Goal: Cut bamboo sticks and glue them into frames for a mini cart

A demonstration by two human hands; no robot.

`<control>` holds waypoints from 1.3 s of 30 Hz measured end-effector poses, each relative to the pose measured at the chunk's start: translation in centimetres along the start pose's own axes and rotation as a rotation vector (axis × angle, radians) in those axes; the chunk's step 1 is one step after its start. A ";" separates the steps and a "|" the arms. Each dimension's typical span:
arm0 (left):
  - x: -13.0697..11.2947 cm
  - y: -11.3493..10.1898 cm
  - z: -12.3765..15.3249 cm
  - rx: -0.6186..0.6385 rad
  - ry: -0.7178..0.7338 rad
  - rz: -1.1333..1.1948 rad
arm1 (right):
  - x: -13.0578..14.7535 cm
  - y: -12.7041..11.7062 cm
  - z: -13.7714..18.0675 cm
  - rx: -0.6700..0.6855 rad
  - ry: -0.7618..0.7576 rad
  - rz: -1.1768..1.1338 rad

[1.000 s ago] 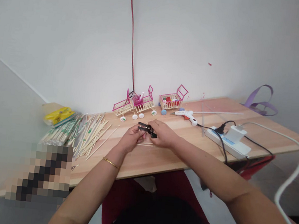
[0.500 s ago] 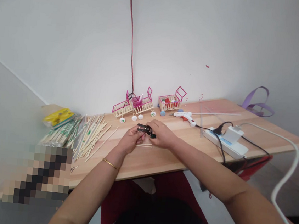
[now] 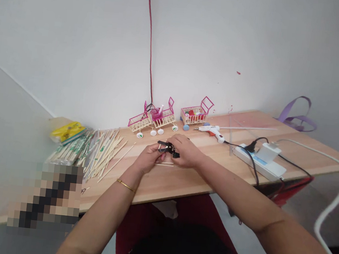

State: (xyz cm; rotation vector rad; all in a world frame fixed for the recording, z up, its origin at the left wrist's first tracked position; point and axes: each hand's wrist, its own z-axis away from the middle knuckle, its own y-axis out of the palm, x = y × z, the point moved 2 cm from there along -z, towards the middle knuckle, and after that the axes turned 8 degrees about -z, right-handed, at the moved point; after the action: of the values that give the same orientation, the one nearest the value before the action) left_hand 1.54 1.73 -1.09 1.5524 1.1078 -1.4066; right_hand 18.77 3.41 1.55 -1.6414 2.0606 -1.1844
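Observation:
My right hand (image 3: pixel 186 151) is closed around the handles of black hand pliers (image 3: pixel 170 148), which look like wire strippers. Their jaws point left and stand apart. My left hand (image 3: pixel 148 157) is pinched at the jaws, with a pale sliver, apparently a thin wooden stick (image 3: pixel 159 145), showing by the fingertips. Much of that stick is hidden by the fingers. Just below both hands, short cut sticks (image 3: pixel 165 165) lie on the wooden table (image 3: pixel 163 185).
Miniature stick-built carts (image 3: pixel 162 120) stand along the wall, one holding small coloured items (image 3: pixel 193 115). Loose sticks (image 3: pixel 109 153) and wrapped bundles (image 3: pixel 72 149) lie left. A glue gun (image 3: pixel 213 132), a power strip (image 3: pixel 259 162) and cables are at right. A blurred patch covers the lower left.
The pliers' jaws have spread wider apart. Both hands stay nearly in place, and the view has shifted slightly.

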 end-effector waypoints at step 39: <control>-0.6 0.5 -0.2 0.024 -0.036 0.196 | -1.5 -0.6 -0.1 -0.025 0.432 0.096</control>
State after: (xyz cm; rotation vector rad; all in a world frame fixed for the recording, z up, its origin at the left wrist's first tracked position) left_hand 2.03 1.66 -0.52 1.6003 0.8945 -1.3142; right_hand 19.67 4.74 1.63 -1.3669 2.3791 -1.5959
